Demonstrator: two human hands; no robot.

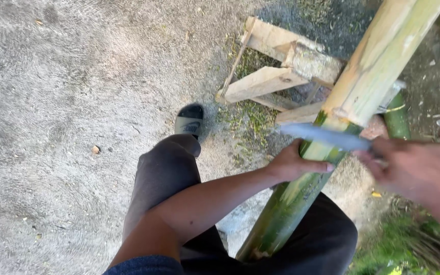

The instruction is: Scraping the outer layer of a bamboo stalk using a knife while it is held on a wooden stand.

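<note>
At centre right of the frame, a long thick bamboo pole [301, 193], green below and pale yellow where the skin is shaved off, slanting from bottom centre up to the upper right corner. Lower end resting between the legs in dark grey trousers [164, 173], upper part leaning over a rough stand of pale wooden planks [276, 76] at upper centre.

Left hand [296, 164] closed around the pole at mid height, thumb stretched across the green skin, forearm coming from the lower left. Right hand [418, 170] at the right edge, blurred, closed on the handle of a long grey blade [324, 136]; handle itself hidden in the fist. Blade lying almost level across the pole, just above the left hand, at the border between green skin and pale shaved part; touching or only close, impossible to tell because of blur.

Near centre, one foot in a dark slide sandal [189, 120] on the grey concrete ground [52, 102]. Green shavings [250, 119] scattered around the wooden stand. Grass [398, 244] at lower right.
</note>
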